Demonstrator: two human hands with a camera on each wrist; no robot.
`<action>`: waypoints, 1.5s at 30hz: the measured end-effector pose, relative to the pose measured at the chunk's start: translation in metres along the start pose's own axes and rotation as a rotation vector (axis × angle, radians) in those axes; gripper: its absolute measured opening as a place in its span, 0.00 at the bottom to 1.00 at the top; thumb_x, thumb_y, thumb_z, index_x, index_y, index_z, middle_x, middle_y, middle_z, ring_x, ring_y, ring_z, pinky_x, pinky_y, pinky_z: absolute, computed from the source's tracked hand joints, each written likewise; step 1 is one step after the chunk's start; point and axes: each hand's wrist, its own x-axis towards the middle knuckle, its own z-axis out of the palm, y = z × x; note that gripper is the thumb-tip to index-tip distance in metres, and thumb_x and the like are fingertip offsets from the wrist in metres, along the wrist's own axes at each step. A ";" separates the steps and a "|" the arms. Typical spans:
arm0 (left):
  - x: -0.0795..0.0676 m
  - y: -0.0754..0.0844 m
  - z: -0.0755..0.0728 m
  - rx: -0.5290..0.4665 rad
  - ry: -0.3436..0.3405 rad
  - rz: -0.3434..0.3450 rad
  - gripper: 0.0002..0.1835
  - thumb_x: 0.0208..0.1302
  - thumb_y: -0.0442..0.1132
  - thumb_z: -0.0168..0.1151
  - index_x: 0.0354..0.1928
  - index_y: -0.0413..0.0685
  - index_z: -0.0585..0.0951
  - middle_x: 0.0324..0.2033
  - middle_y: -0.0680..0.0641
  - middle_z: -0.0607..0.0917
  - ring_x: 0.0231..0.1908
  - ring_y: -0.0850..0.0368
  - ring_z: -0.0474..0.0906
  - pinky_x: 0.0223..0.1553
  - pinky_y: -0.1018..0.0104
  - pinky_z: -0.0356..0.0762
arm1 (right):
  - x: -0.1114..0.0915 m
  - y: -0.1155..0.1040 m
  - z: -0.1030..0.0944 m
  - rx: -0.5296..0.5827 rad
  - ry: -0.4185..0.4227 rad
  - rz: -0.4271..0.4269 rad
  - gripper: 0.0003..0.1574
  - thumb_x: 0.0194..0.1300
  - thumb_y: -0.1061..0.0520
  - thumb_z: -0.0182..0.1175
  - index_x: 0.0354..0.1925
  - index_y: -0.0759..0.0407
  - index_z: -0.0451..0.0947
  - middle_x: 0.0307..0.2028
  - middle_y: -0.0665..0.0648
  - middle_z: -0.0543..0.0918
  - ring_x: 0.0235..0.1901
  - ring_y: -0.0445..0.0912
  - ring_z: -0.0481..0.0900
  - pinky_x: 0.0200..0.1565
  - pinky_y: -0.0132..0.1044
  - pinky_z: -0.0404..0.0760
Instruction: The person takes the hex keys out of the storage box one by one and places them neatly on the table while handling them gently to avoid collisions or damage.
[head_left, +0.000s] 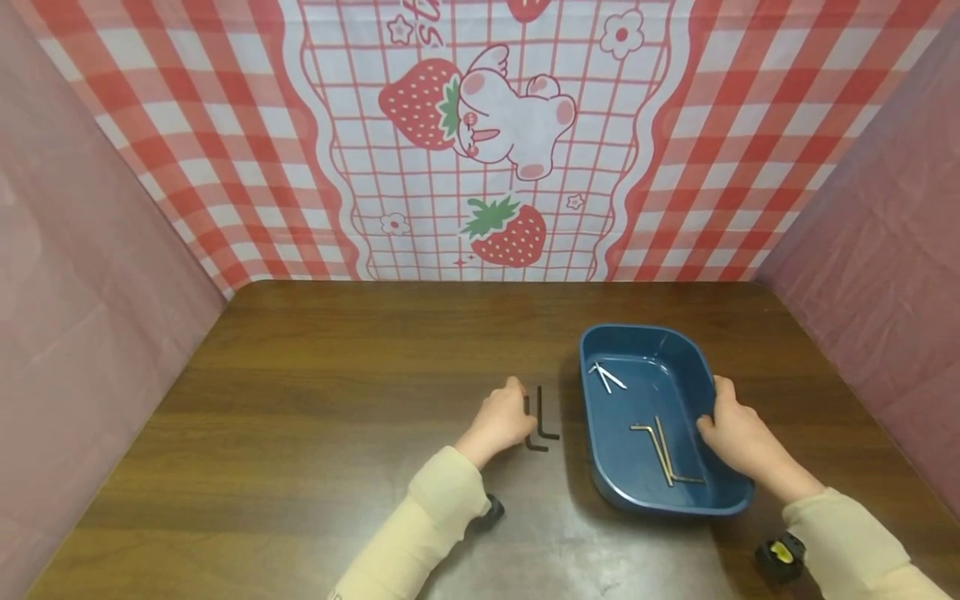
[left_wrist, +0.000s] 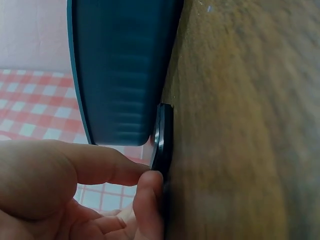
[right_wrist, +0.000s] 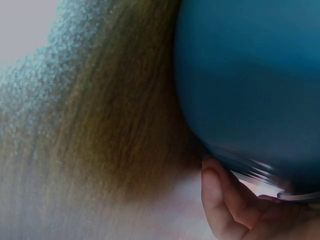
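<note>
Thumb and forefinger of my left hand point(head_left: 501, 419) pinch a black hex key point(head_left: 537, 449) low over the wooden table. In the left wrist view the fingertips point(left_wrist: 150, 180) meet at the black key point(left_wrist: 162, 135), close to the tray's side. A second black hex key point(head_left: 541, 414) lies just right of the first. My right hand point(head_left: 746, 437) grips the right rim of a blue tray point(head_left: 633, 496), thumb inside and fingers outside. In the right wrist view, fingers point(right_wrist: 212, 187) curl against the tray's outer wall point(right_wrist: 250, 90).
Two brass-coloured hex keys point(head_left: 663, 450) lie inside the tray toward its near end. Several small silver pieces point(head_left: 607, 377) lie near its far left corner. A checked strawberry cloth point(head_left: 480, 167) hangs behind the table point(head_left: 300, 417), with pink cloth point(head_left: 90, 275) at the sides.
</note>
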 end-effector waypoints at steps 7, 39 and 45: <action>0.000 0.020 -0.001 0.137 0.084 0.031 0.26 0.55 0.37 0.57 0.55 0.32 0.66 0.32 0.37 0.81 0.27 0.46 0.79 0.23 0.60 0.73 | 0.000 0.000 0.000 -0.008 0.010 -0.008 0.41 0.62 0.61 0.43 0.61 0.81 0.33 0.39 0.85 0.70 0.30 0.58 0.79 0.26 0.47 0.76; -0.015 0.112 0.037 0.716 0.141 0.497 0.07 0.56 0.47 0.58 0.36 0.59 0.79 0.30 0.57 0.82 0.29 0.63 0.79 0.23 0.67 0.72 | -0.001 0.000 0.003 -0.020 0.063 -0.043 0.40 0.60 0.62 0.44 0.59 0.83 0.37 0.37 0.85 0.72 0.29 0.61 0.79 0.25 0.47 0.75; -0.008 0.111 0.043 0.738 0.104 0.497 0.07 0.55 0.46 0.59 0.37 0.59 0.80 0.31 0.57 0.82 0.31 0.61 0.79 0.25 0.66 0.72 | -0.001 -0.001 0.002 -0.028 0.074 -0.046 0.40 0.59 0.62 0.44 0.59 0.82 0.38 0.39 0.87 0.70 0.34 0.66 0.78 0.28 0.51 0.75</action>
